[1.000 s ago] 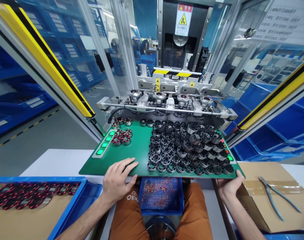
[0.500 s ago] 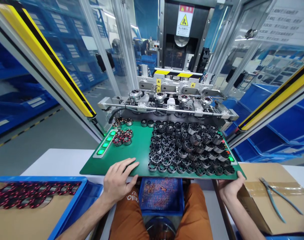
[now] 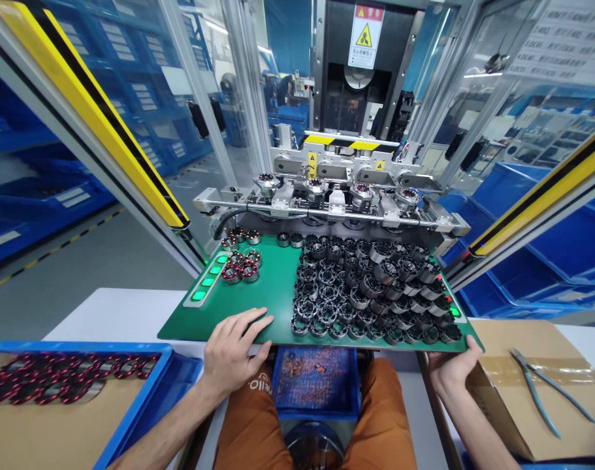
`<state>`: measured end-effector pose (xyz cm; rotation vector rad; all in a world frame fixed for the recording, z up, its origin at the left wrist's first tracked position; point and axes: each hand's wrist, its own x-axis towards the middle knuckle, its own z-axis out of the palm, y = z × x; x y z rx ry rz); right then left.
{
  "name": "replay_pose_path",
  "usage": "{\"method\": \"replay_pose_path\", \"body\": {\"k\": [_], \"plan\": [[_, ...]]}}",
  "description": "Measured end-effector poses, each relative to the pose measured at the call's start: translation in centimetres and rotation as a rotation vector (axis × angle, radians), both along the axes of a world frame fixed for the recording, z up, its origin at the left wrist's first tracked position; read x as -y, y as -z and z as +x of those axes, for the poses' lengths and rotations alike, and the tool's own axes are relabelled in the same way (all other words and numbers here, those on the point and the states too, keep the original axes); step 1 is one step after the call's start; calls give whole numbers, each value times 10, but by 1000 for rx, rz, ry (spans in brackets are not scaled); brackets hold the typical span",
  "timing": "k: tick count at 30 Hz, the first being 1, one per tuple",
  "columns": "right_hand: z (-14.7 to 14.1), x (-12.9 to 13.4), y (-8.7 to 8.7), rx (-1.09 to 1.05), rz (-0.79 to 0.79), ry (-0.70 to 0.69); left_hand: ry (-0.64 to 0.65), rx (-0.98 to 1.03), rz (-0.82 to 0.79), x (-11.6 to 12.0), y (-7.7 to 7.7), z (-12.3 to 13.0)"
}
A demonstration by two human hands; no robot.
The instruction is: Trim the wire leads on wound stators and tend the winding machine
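My left hand (image 3: 234, 347) lies flat on the front edge of the green work plate (image 3: 272, 300), its fingers stretched out and apart. At the plate's front right corner, my right hand (image 3: 452, 367) has its thumb on the rim and its fingers underneath, partly hidden. Many unwound black-and-metal stator cores (image 3: 358, 298) stand in stacked rows on the right half of the plate. Copper-wound stators (image 3: 241, 269) form a small group at the left, beside a strip of green lit buttons (image 3: 202, 284). Two single cores (image 3: 290, 240) sit near the back edge.
Behind the plate, a winding machine (image 3: 336, 202) carries stators in its holders. Yellow guard posts (image 3: 101, 124) flank both sides. A blue tray (image 3: 145, 385) with wound stators is at left, pliers (image 3: 537, 385) lie on a cardboard box at right, and a blue bin (image 3: 317, 414) with scraps sits below.
The view has shifted very slightly. Both hands keep their places on the plate, and the stators have not moved.
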<state>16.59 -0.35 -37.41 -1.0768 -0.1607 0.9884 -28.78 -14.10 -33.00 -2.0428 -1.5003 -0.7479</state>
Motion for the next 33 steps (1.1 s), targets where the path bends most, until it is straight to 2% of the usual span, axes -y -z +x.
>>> {"method": "replay_pose_path", "body": {"k": [11,22,33], "plan": [[-1,0,-4,12,-4,-15,-2,6,-1,0,-1,1],[3,0,3,17,1,-21,-4,17,-6,1,-1,1],[-1,2,-4,23,-21,-30,0,5,-2,1,-2,1]]}}
